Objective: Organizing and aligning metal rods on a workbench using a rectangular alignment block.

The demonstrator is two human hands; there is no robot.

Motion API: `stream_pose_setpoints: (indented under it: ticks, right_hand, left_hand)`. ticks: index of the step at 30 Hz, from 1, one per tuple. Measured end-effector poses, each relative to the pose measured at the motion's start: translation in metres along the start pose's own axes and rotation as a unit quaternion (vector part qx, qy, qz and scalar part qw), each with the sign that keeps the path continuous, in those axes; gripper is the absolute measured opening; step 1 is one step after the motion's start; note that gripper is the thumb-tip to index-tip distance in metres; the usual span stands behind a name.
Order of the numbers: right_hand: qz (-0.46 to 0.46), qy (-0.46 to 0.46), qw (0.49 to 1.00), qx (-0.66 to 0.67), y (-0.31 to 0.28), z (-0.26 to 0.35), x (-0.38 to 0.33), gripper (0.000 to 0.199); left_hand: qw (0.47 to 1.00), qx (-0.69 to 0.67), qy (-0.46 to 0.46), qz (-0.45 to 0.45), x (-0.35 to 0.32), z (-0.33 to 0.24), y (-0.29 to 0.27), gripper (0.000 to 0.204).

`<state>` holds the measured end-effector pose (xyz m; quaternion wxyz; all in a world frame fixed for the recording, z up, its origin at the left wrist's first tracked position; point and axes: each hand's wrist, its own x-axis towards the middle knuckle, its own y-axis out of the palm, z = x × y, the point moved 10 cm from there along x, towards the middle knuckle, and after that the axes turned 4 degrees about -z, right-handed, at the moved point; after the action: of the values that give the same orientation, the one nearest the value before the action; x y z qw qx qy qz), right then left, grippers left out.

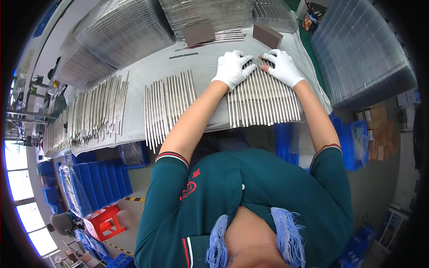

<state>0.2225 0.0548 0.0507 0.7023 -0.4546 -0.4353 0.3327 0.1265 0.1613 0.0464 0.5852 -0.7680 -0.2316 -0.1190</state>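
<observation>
A row of shiny metal rods (263, 100) lies side by side on the cloth-covered table in front of me. My left hand (232, 69), in a white glove, rests at the row's far left corner with its fingers spread. On the far right corner lies my right hand (283, 68), also gloved, fingers apart; its thumb and one fingertip are bare. Both hands touch the far ends of the rods. To the left lies a second group of rods (169, 105), less evenly lined up. A dark twist drill bit (183, 55) is beyond that group.
Further left are uneven heaps of rods (98, 109). Stacked clear plastic trays (123, 35) line the table's back, with more trays (362, 53) at right. Two brown blocks, one at the back (199, 34) and one right (267, 35), sit beyond my hands. Blue bins (103, 178) stand below.
</observation>
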Motion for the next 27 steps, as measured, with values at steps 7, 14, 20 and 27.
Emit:
stream_pose_setpoints:
  ticks: [7, 14, 20, 27]
  right_hand:
    - [0.002, 0.003, 1.000, -0.001, 0.000, 0.016, -0.016, 0.042]
    - [-0.229, -0.002, 0.971, 0.062, -0.050, 0.002, -0.018, 0.045]
    - [-0.287, 0.083, 0.954, 0.025, -0.062, -0.038, 0.015, 0.093]
    - [-0.337, 0.070, 0.939, -0.029, -0.068, -0.029, 0.022, 0.091]
  left_hand:
    - [1.000, 0.017, -0.005, -0.014, -0.020, -0.013, -0.014, 0.043]
    - [0.997, 0.004, 0.071, 0.039, -0.075, -0.064, -0.017, 0.067]
    - [0.975, -0.058, 0.151, 0.151, -0.135, -0.110, -0.047, 0.099]
    - [0.979, -0.067, 0.112, 0.156, -0.146, -0.091, -0.062, 0.096]
